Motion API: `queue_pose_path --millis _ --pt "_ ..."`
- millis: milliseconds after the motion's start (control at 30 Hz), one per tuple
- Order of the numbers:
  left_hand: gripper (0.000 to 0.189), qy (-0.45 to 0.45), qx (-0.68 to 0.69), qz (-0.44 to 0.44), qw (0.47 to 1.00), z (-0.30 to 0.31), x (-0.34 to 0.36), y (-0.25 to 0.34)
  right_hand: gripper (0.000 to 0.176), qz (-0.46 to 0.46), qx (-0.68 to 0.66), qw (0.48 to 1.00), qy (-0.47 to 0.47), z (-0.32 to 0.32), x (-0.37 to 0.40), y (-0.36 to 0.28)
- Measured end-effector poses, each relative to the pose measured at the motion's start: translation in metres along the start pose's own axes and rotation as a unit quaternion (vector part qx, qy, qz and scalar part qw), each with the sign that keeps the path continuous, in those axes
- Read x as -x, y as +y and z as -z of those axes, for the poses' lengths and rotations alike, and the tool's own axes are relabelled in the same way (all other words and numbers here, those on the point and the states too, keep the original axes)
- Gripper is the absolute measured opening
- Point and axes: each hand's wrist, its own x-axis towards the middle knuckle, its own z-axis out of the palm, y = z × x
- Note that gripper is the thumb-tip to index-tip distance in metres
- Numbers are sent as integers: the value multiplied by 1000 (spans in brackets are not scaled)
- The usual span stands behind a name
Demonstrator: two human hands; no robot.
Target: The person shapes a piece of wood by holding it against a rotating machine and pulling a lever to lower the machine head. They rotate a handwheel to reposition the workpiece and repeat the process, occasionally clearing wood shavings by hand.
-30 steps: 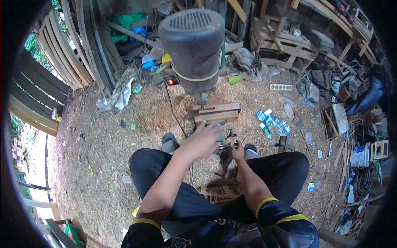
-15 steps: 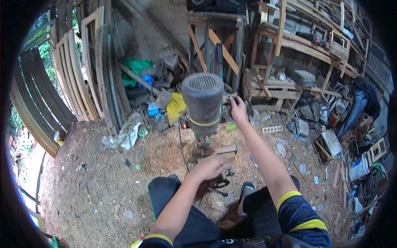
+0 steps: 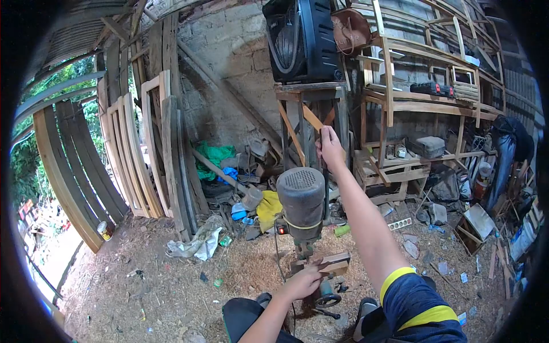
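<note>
A machine with a grey, vented motor housing (image 3: 301, 197) stands in front of me. Beneath its head lies a wooden block (image 3: 334, 263). My left hand (image 3: 303, 282) is closed at the block's left end, fingertips against the wood. Raised above and right of the motor, my right hand (image 3: 330, 150) has its fingers curled closed; what they hold is hidden. A handwheel (image 3: 328, 299) sits below the block. On the motor's left side a switch (image 3: 281, 230) glows red.
A black speaker (image 3: 303, 43) rests on a wooden stand (image 3: 311, 87) behind the machine. Wooden frames (image 3: 131, 166) lean at the left. A shelf rack (image 3: 429, 97) fills the back right. Sawdust and scraps cover the ground (image 3: 171, 297).
The camera view has tilted up, so the scene sits lower. My right hand has risen from beside the motor to above it. My left hand stays at the block.
</note>
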Motion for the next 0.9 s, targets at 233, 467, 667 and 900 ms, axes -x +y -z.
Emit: queue_pose_path --millis 233,467,667,900 --pt "42 92 -24 -86 992 5 13 33 25 -70 59 995 -37 3 -56 3" --pt "75 255 -85 -2 963 29 14 68 29 -92 -22 995 -43 4 5 -27" --pt "75 353 -73 22 932 27 3 56 34 16 -79 995 -53 21 97 -41" --pt "20 548 161 -28 820 14 -5 65 32 79 -103 989 -67 41 194 -42"
